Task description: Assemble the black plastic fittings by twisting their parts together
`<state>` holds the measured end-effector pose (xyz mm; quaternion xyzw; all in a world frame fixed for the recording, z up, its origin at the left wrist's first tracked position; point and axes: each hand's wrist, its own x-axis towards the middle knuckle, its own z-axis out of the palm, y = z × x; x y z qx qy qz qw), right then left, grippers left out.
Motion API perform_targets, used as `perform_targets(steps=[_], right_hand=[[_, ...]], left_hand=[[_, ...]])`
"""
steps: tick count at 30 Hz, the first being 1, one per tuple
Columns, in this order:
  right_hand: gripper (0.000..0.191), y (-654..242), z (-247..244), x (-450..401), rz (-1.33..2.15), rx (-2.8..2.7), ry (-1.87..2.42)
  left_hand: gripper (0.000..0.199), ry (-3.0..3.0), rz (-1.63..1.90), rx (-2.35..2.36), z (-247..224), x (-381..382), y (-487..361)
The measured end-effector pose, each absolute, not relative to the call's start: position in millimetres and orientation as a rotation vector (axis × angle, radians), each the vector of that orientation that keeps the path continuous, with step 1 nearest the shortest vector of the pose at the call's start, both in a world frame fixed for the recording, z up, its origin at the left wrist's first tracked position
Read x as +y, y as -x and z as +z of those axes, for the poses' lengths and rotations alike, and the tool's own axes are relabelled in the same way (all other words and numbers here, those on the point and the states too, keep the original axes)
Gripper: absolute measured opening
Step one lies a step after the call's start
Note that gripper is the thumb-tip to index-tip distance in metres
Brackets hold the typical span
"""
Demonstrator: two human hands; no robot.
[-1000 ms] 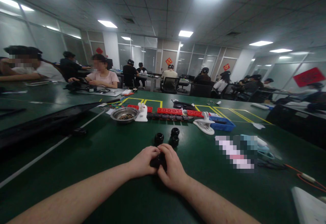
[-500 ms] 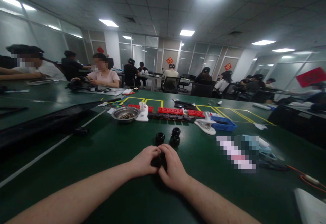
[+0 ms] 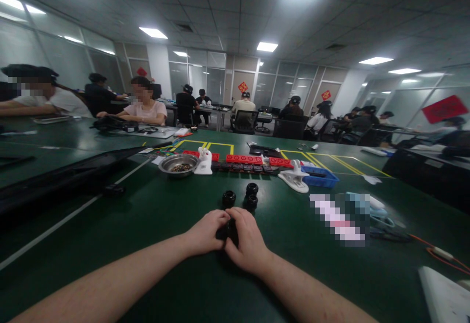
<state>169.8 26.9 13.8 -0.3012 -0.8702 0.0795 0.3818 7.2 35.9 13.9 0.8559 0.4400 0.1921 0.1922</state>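
Observation:
Both of my hands meet over the green table [image 3: 154, 284], closed around a black part [image 3: 231, 231] that they mostly cover. My left hand [image 3: 206, 231] grips its left side with bent fingers. Over its top and right side curls my right hand [image 3: 248, 241], thumb toward me. Just beyond the fingertips stand three small, shiny black round parts with ribbed sides: one on the left [image 3: 229, 199], one at the back right [image 3: 252, 189] and one in front of that [image 3: 251, 202]. The exact kind of the held part is hidden.
Farther back are a metal bowl [image 3: 163, 170] of small pieces, white clamps [image 3: 204, 164] [image 3: 294, 178], red strips [image 3: 249, 159] and a blue tray [image 3: 325, 181]. A long black panel [image 3: 73, 176] lies left; a white object [image 3: 440, 293] lies near right. Several people sit beyond.
The whole view has shifted slightly left. My hands stay closed on the black part with hardly any change of grip; the three round parts stand as before.

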Motion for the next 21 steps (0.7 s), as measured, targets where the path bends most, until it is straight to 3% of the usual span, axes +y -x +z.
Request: perform_targets(steps=[7,15,21], right_hand=[[0.057,-169.1,11.7,31.4,0.158,-2.162,0.968],[0.054,-169.4,11.5,28.3,0.186,-2.209,0.761],[0.049,-168.3,15.6,29.9,0.120,-2.156,0.943]], left_hand=[[0.040,-2.411,0.535,1.243,9.5,38.5,-4.4],[0.040,-2.415,0.529,1.229,12.6,37.7,-7.2],[0.036,-2.442,0.539,1.233,12.5,37.3,-6.1]])
